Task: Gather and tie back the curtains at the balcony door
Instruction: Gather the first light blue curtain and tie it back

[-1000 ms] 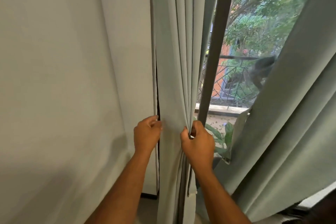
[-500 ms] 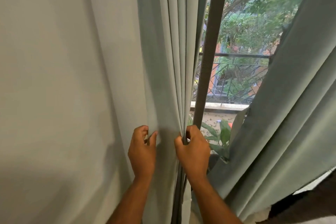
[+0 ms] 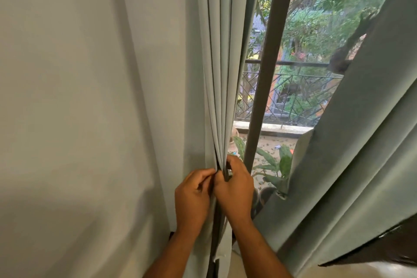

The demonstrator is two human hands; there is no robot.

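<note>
A pale grey-green left curtain point(image 3: 222, 56) hangs in tight folds beside the balcony door frame point(image 3: 264, 88). My left hand point(image 3: 194, 198) and my right hand point(image 3: 234, 189) meet at the bunched folds at waist height, both with fingers curled round the gathered cloth. A dark narrow strip point(image 3: 226, 174) shows between my right fingers; whether it is a tie-back I cannot tell. The right curtain point(image 3: 361, 142) slants down across the right side, with no hand on it.
A plain white wall point(image 3: 79, 108) fills the left. Through the glass are a balcony railing point(image 3: 293, 92), potted plants point(image 3: 275, 165) and trees. A dark edge of furniture point(image 3: 383, 248) sits at the lower right.
My two hands have come together, squeezing the left curtain's folds into a tighter bunch. My left hand moved right until it touches my right hand.
</note>
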